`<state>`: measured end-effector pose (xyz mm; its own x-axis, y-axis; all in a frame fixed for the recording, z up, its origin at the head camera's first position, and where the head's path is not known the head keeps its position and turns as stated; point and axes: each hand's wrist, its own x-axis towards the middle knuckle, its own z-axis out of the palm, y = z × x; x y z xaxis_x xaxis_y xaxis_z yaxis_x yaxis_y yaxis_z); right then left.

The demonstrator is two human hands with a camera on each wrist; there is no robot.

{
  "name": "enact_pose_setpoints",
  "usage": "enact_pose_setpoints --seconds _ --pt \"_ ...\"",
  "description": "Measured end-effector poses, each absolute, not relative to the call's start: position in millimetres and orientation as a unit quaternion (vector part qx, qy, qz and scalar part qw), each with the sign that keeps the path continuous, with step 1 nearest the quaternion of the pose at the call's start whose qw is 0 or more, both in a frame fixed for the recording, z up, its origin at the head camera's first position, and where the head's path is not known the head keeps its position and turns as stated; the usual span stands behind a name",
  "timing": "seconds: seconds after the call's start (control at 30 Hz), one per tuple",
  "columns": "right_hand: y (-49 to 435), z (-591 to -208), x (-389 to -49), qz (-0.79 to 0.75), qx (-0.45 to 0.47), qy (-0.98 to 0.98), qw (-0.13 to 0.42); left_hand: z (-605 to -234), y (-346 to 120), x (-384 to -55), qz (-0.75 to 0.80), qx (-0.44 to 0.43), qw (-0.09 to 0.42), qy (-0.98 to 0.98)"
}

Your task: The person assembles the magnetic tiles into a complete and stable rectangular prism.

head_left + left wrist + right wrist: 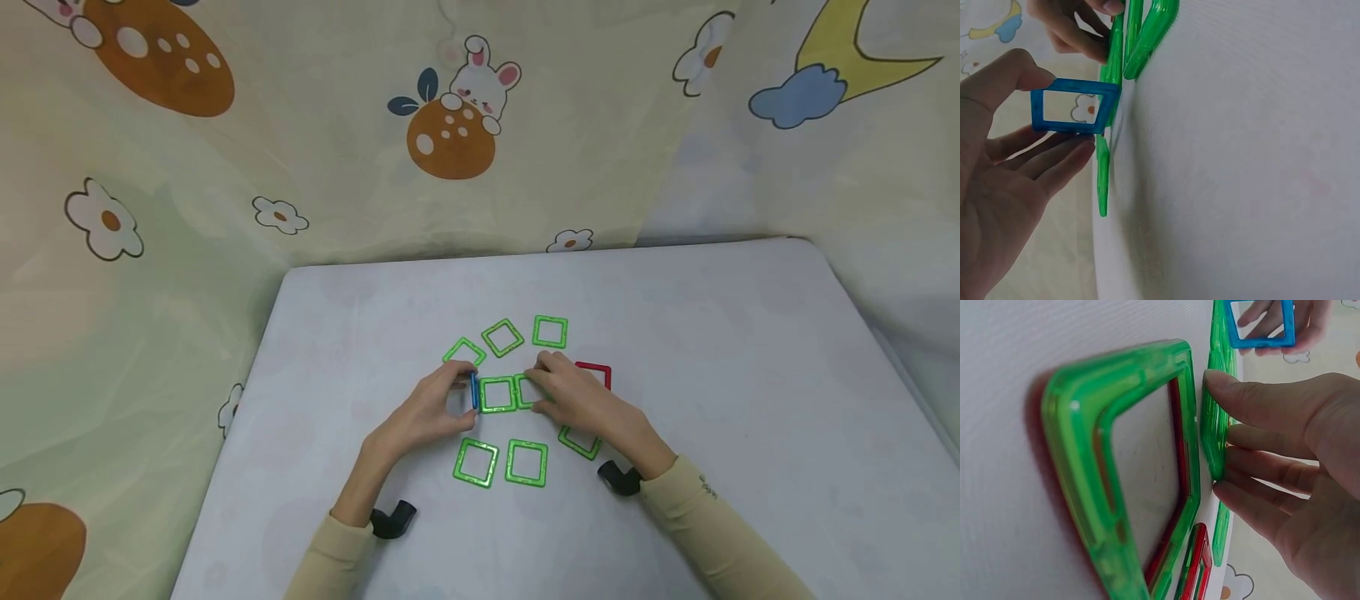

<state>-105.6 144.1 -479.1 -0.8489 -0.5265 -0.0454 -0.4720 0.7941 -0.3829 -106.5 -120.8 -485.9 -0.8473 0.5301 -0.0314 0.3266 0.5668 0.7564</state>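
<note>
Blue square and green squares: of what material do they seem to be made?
Blue square: probably smooth plastic, judging by its even colour and moulded-looking bars; translucency is unclear. Green squares: likely glossy, translucent plastic, with highlights and inner ridges visible.

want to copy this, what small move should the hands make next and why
Probably press the blue square against the nearest green square: the left hand holds it upright alongside, while the right hand holds the adjoining green square.

The bare left hand (435, 406) pinches the blue square plastic frame (474, 391); right of it, the bare right hand (576, 395) grips a green square plastic frame (1213, 422).
</note>
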Motion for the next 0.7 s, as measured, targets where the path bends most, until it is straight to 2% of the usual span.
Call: enact_pose_setpoints --seconds 0.7 --pt "143.7 -481.0 -105.4 -0.178 -0.263 0.946 0.07 -486.9 -120.1 -110.4 0.422 0.23 0.146 0.865"
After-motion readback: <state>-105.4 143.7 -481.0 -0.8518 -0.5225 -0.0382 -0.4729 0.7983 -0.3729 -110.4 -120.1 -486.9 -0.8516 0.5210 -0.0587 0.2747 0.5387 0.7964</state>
